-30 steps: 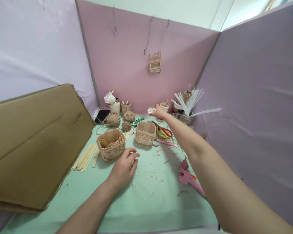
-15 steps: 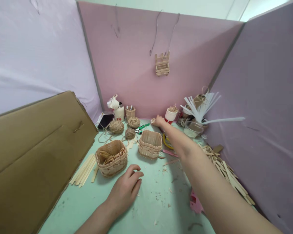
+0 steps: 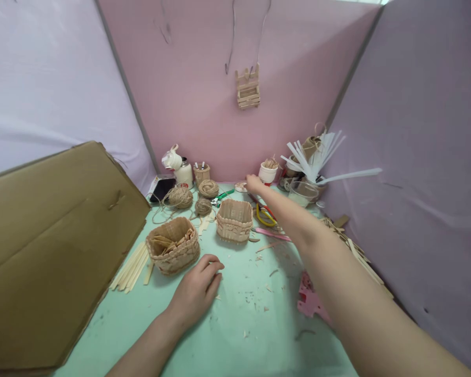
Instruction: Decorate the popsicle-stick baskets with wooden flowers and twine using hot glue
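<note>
My left hand [image 3: 198, 288] rests palm down on the green tabletop, fingers loosely bent and apart, holding nothing. To its upper left stands a woven basket [image 3: 175, 256] filled with short wood strips. Ahead of it is a second woven basket [image 3: 234, 225], whose visible inside looks bare. My right arm stretches to the back of the table. There my right hand [image 3: 254, 184] is beside a small pale round dish or lid [image 3: 240, 186] with tan bits on it. Its fingers are mostly hidden, so I cannot see whether they grip anything.
Twine balls [image 3: 180, 197] and green-handled pliers [image 3: 222, 197] lie behind the baskets. Yellow-and-red-handled pliers [image 3: 266, 215] and a pink tool [image 3: 272, 234] lie under my right forearm. Cardboard [image 3: 63, 251] leans left; white strips [image 3: 316, 162] fan out at right. Wooden strips [image 3: 131, 267] lie left.
The view has tilted down and turned slightly right. My right hand has drawn slightly rightward from the round dish, which shows more fully now. My left hand stays resting on the table.
</note>
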Demonstrator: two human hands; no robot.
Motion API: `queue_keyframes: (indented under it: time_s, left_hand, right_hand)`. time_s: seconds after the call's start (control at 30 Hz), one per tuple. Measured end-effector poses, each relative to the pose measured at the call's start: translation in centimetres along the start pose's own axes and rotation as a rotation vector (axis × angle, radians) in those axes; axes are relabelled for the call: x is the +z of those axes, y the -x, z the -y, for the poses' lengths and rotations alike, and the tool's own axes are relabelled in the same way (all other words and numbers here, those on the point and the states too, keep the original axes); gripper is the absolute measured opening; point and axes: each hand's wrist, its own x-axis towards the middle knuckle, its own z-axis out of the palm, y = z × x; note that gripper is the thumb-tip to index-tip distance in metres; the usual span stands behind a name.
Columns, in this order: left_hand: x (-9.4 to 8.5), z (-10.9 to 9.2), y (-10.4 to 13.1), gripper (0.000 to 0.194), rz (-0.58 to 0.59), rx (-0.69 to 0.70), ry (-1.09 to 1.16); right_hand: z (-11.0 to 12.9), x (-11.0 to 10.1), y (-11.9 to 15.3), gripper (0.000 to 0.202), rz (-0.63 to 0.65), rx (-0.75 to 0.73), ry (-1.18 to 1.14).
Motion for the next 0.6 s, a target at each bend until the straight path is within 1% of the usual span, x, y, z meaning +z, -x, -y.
queue_keyframes:
  time_s: [0.13,0.23,0.33,0.4,0.47,0.53,0.6]
  left_hand:
    - [0.0,-0.2,0.2,0.022,-0.015,0.023,-0.003]
    - [0.1,-0.4,0.4,0.024,-0.017,0.080,0.004]
    - [0.0,-0.6,0.5,0.026,-0.042,0.089,0.031]
    - [-0.1,-0.9,0.7,0.028,-0.069,0.048,0.027]
    - [-0.4,-1.2,1.0,0.035,-0.096,0.013,-0.012]
    - [-0.7,-1.6,1.2,0.041,-0.125,0.019,-0.067]
    - [-1.1,-2.0,1.4,0.039,-0.152,0.068,-0.108]
  right_hand:
    - [-0.1,-2.3,1.8,0.021,-0.072,-0.087,-0.009]
    - [0.2,-4.7,4.2,0.025,-0.151,-0.148,-0.033]
    - [1.0,-6.8,6.9,0.023,-0.256,-0.206,-0.093]
    - [1.9,-7.6,8.2,0.021,-0.254,-0.211,-0.122]
    - [3.0,-7.9,8.7,0.022,-0.220,-0.207,-0.117]
    - [4.3,-7.7,8.3,0.023,-0.185,-0.215,-0.076]
    - [5.4,-7.3,7.1,0.023,-0.134,-0.232,-0.018]
